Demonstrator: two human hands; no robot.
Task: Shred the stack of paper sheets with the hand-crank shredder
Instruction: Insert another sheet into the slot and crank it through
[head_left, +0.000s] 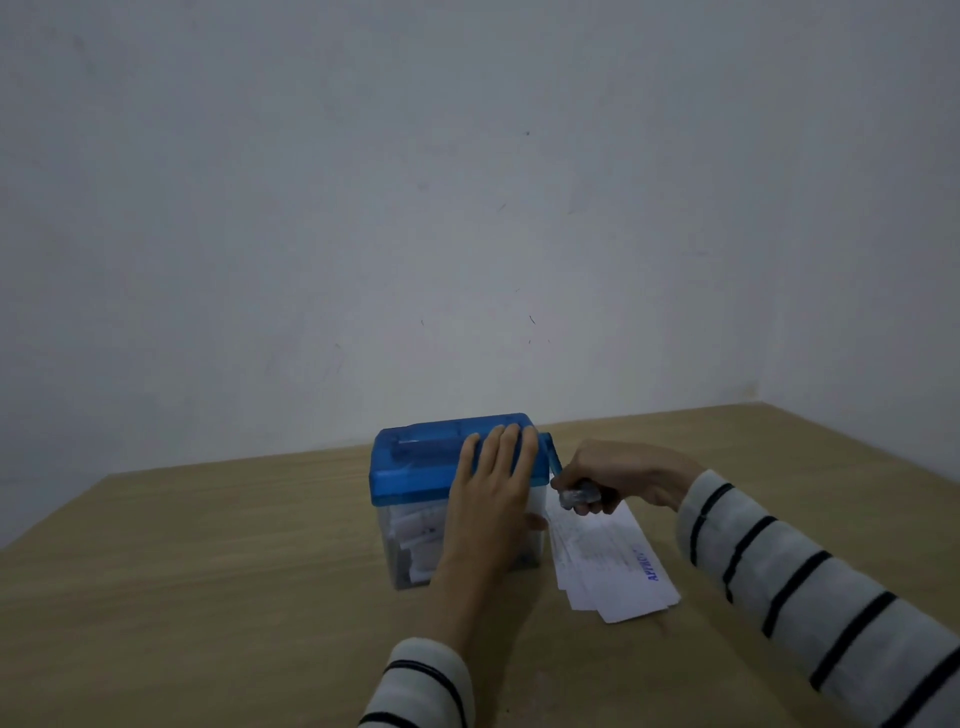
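two hands busy — left hand (492, 480) flat on shredder (415, 467), right hand (618, 475) gripping crank (576, 493)

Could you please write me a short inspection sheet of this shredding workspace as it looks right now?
Surface: wooden table.
Job's things: blue-lidded shredder, shreds in its clear bin; paper stack lies right of it.
Clutter: nothing seen.
Hands: left hand lies flat on the lid; right hand grips the crank handle.
Cables: nothing seen.
Surroundings: plain wall behind.
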